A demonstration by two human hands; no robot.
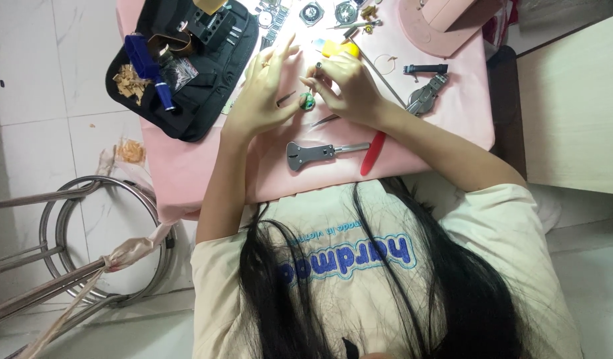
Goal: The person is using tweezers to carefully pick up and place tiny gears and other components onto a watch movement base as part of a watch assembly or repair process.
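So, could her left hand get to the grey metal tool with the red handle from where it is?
Probably yes. The left hand rests on the pink table beside the small green piece; the grey tool with the red handle lies just nearer the body, with bare cloth between them and nothing on top of it.

Cream short-sleeved shirt with blue lettering, long dark hair.
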